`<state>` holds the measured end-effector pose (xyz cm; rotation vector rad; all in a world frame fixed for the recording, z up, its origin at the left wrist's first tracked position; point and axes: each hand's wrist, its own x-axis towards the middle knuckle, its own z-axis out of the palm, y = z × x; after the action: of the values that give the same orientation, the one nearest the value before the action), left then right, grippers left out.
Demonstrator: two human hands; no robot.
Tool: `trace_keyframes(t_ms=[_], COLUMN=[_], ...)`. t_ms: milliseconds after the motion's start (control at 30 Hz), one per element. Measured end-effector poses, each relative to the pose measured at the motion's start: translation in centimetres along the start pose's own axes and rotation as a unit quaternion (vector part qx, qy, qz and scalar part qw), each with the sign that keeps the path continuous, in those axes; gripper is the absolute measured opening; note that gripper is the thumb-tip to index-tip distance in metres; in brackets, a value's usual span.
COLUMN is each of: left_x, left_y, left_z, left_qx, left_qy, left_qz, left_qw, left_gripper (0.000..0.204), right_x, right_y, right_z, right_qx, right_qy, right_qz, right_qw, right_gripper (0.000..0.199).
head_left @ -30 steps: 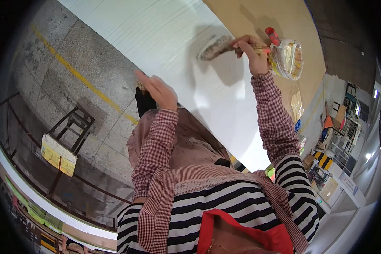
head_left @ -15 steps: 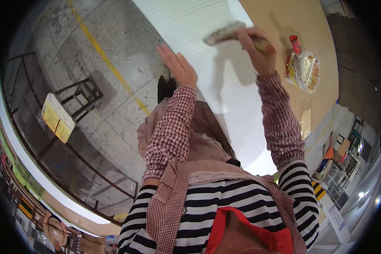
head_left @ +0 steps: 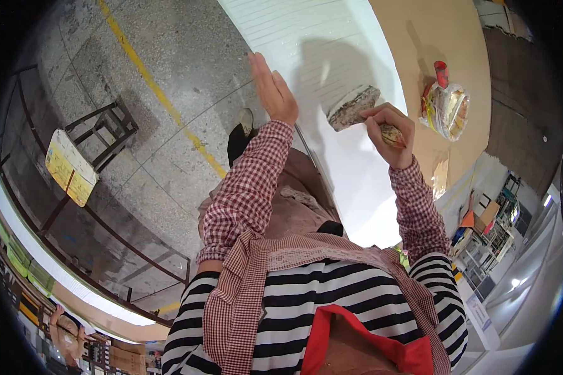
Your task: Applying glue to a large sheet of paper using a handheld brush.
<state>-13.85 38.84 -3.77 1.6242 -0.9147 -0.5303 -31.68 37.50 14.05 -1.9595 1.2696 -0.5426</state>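
In my right hand (head_left: pixel 391 132) is a wide, flat brush (head_left: pixel 355 107) with a grey, worn bristle end; my fingers are closed round its handle. The bristle end is over a white sheet (head_left: pixel 281 34), which has faint streaks across its far part, and a shadow falls beside it. Whether the bristles touch the sheet I cannot tell. My left hand (head_left: pixel 276 90) holds nothing. Its fingers are stretched out flat along the left edge of the sheet.
Right of the sheet lies a brown board (head_left: pixel 469 37) with a plastic-wrapped container (head_left: pixel 447 111) and a red-handled object (head_left: pixel 441 74). A stool (head_left: pixel 111 134), a yellow-stained panel (head_left: pixel 72 167) and a dark metal frame (head_left: pixel 122 244) stand on the left. Another person (head_left: pixel 67 334) is at lower left.
My right hand has come nearer to me with the brush, whose wide end now shows more clearly. My left hand has shifted slightly and stays flat.
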Motion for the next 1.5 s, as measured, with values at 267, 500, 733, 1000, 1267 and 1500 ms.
trace_keyframes(t_ms=[267, 500, 733, 1000, 1267, 1500], left_x=[-0.1, 0.0, -0.1, -1.0, -7.5, -7.9], left_y=[0.2, -0.3, 0.7, 0.7, 2.1, 1.5], left_z=[0.7, -0.2, 0.8, -0.2, 0.0, 0.2], left_qx=[-0.001, 0.012, -0.006, -0.054, -0.031, -0.022], left_qy=[-0.021, -0.013, -0.021, 0.031, -0.030, -0.008], left_qz=[-0.001, 0.009, 0.009, -0.056, -0.062, -0.040], left_qw=[1.000, 1.000, 1.000, 0.996, 0.997, 0.999], left_gripper=[0.051, 0.052, 0.051, 0.055, 0.055, 0.053], right_x=[6.1, -0.9, 1.6, -7.0, -2.4, -10.8], right_y=[0.5, 0.0, 1.2, 0.3, 2.4, 1.4], right_z=[3.6, 1.1, 2.2, -0.8, 0.9, -1.3], right_qx=[0.046, 0.037, 0.043, 0.047, 0.058, -0.016], right_qy=[0.070, 0.033, 0.097, 0.055, 0.109, 0.036], right_qz=[-0.074, -0.014, -0.086, 0.034, -0.056, -0.015], right_qw=[0.994, 0.999, 0.991, 0.997, 0.991, 0.999], right_gripper=[0.007, 0.009, 0.007, 0.010, 0.008, 0.011])
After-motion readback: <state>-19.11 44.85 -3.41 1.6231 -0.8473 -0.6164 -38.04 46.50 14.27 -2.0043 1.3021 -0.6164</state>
